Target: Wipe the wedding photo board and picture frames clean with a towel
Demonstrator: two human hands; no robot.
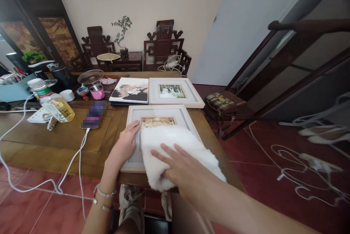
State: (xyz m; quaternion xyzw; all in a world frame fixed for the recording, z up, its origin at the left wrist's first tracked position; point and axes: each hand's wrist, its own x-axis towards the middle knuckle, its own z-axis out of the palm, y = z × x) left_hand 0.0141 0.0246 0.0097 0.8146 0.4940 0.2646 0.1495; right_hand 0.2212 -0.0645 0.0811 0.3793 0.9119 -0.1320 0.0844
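Note:
A light wooden picture frame (164, 109) lies flat on the wooden table in front of me, with a small picture inside a pale mount. My left hand (127, 141) grips its left edge, fingers resting over the border. A fluffy white cloth (175, 139) covers much of the frame's lower right and hangs past the near edge. My right hand (175, 163) presses down on this cloth and holds it, fingertips spread and thumb partly hidden in the folds. Just behind lies a second light wooden picture frame (197, 95), beside a photo album (131, 92).
On the left of the table (106, 157) are a phone (94, 115) on a white cable, a bottle (58, 104) of yellow liquid, a pink cup (97, 92) and a white power strip (38, 115). Dark wooden chairs (164, 44) stand behind; cables (290, 170) trail over the red floor.

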